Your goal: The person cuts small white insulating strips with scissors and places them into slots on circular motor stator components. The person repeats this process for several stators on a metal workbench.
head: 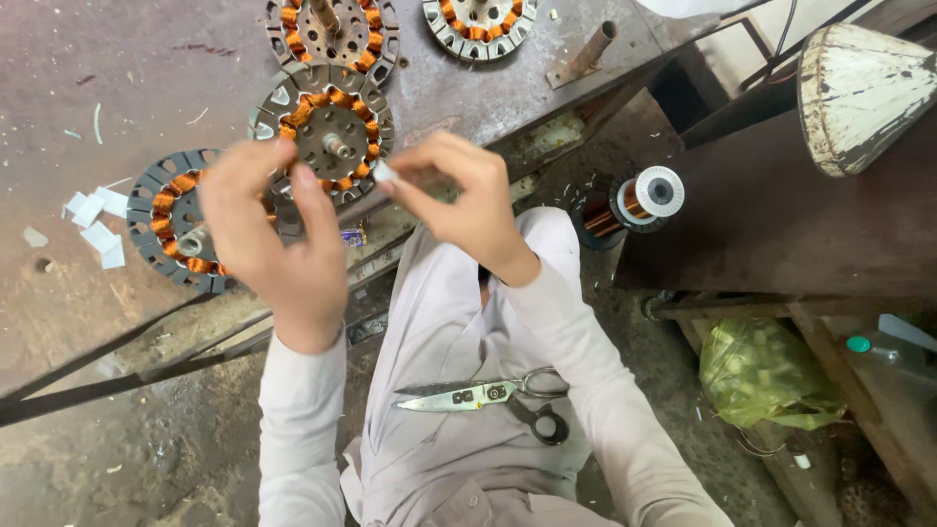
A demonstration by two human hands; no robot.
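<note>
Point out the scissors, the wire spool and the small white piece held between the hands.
scissors [459,395]: head view, on the blades near the pivot.
wire spool [652,193]: head view, on its white end flange.
white piece [385,171]: head view, on the bit showing at the right hand's fingertips.

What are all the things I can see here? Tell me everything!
wound stators: four, grey with copper coils, on the metal bench
paper slips: several, white, bench left
small white piece: one, pinched between both hands
scissors: one pair, steel with black handles, on the lap
wire spool: one, copper wire, floor right
green bag: one, lower right
left hand: over a stator
right hand: beside it
</note>
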